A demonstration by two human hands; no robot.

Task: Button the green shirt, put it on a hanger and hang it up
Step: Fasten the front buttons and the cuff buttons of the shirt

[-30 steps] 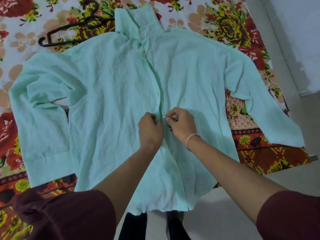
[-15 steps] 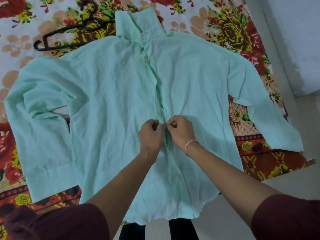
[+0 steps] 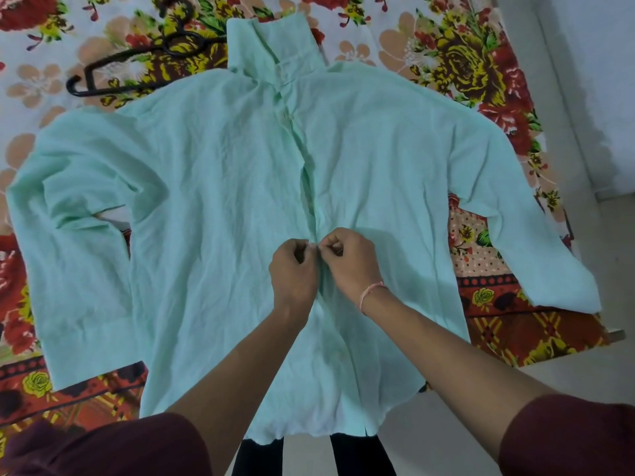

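Green shirt [image 3: 213, 207] is being kept spread flat, front up, on a floral bedsheet [image 3: 457, 60], collar toward the far side, both sleeves laid outward, hem hanging over the near edge of the bed.

The front opening is being worked at mid-length. Left hand [image 3: 292, 269] and right hand [image 3: 352, 261] are being held side by side on the placket, knuckles almost touching. Fingers of both hands are being curled tight, thumb against forefinger, with the two cloth edges being pinched between them at one spot. A button cannot be made out at that spot; too small and covered by the fingertips.

Above the hands the placket is gaping slightly in a narrow slit; whether it is fastened there cannot be told. Fabric is being drawn into creases radiating from the pinch.

A black hanger [image 3: 113, 72] is lying on the bedsheet beyond the shirt's left shoulder, just beside it, its near end partly tucked under the cloth.

A thin pink band [image 3: 371, 292] is being worn at the right wrist. Dark maroon sleeves [image 3: 113, 444] are being worn, pushed up on both arms.
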